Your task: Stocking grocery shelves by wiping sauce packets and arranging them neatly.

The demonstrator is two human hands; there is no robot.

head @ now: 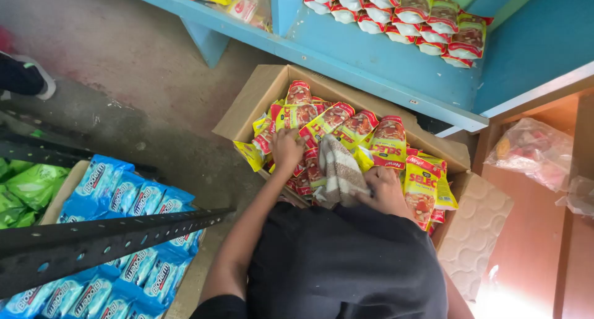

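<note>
- Our left hand (286, 149) reaches down into the cardboard box (247, 105), its fingers curled shut on one of the red and yellow packets (346, 130) near the box's left side.
- Our right hand (385, 192) rests at the near edge of the box, just beside a striped beige cloth (339, 173); we cannot tell whether its grip has closed on the cloth or on anything under it.
- The cloth lies between our two hands, on top of the packets.
- The packets fill the box in a loose heap, some spilling over the near right edge beside our right hand.
- The box sits on the floor (124, 59), tight against the blue shelf (383, 65), which carries a row of similar packets (411, 16).
- To our left, open concrete floor gives room beyond the box flap.
- Nearer us on the left, a black perforated metal bar (111, 235) crosses above a carton of blue packets (124, 195).
</note>
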